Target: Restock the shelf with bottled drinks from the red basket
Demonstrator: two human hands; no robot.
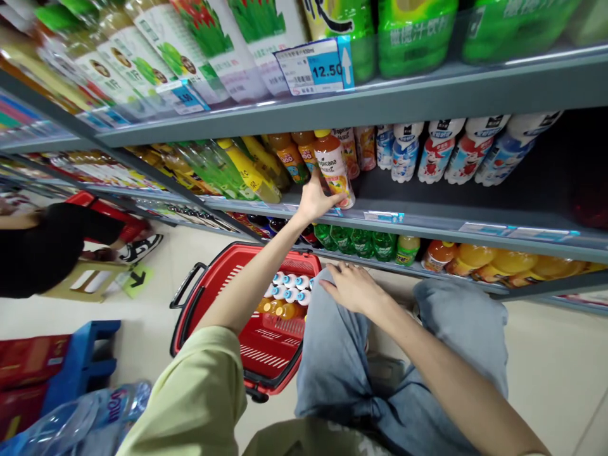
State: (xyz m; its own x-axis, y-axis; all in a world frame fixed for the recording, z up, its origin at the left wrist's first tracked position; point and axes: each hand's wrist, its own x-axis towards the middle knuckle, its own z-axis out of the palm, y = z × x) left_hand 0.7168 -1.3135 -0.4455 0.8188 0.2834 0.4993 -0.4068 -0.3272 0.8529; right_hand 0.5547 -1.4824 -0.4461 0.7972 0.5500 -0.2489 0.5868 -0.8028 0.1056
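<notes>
My left hand [316, 201] reaches to the middle shelf and is closed round the lower part of a Tropicana juice bottle [332, 163] with a yellow cap. The thumb crosses its front, and the other fingers are at its left side. The bottle tilts slightly at the shelf's front edge. More Tropicana bottles [365, 149] stand behind it, and orange-labelled drink bottles [291, 158] are just to its left. My right hand [354, 288] lies on my knee, fingers stretched out, holding nothing.
A red shopping basket [278, 361] on the floor holds white-capped bottles [289, 288] and orange drinks [280, 309]. White bottles [439, 152] stand along the shelf at right. At left a person [38, 250] sits on a stool [88, 280], near a blue pallet [78, 358].
</notes>
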